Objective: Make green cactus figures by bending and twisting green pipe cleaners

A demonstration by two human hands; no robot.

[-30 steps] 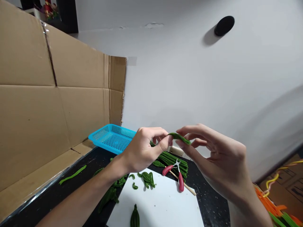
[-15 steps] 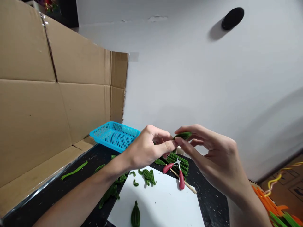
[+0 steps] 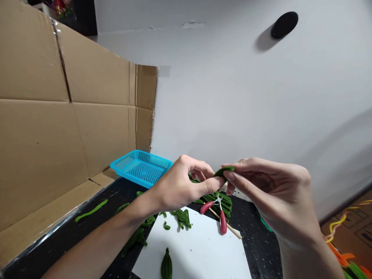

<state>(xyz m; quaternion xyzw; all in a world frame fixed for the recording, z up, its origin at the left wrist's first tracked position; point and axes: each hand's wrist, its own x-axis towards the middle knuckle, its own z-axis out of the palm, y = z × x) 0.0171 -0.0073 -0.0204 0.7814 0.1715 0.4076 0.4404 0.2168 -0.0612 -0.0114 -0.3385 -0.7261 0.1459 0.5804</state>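
Both my hands are raised above a black table (image 3: 72, 236) and pinch one small green pipe-cleaner piece (image 3: 224, 170) between them. My left hand (image 3: 181, 184) grips its left end with thumb and fingers curled. My right hand (image 3: 273, 193) holds the right end between thumb and forefinger. Below them lie red-handled pliers (image 3: 218, 211) across a thin wooden stick (image 3: 232, 231), at the edge of a white sheet (image 3: 197, 252). A bundle of straight green pipe cleaners (image 3: 221, 201) lies behind the pliers.
A blue mesh basket (image 3: 139, 167) stands at the back left. Cardboard walls (image 3: 58, 128) rise on the left. Folded green leaf shapes (image 3: 181, 217) and one larger (image 3: 166, 265) lie on the sheet; loose green pieces (image 3: 90, 211) lie on the table. Orange, yellow pipe cleaners (image 3: 343, 255) lie lower right.
My right hand has turned over and dropped a little, its fingers now folded closer round the green piece. The piece sits slightly lower. My left hand has hardly moved.
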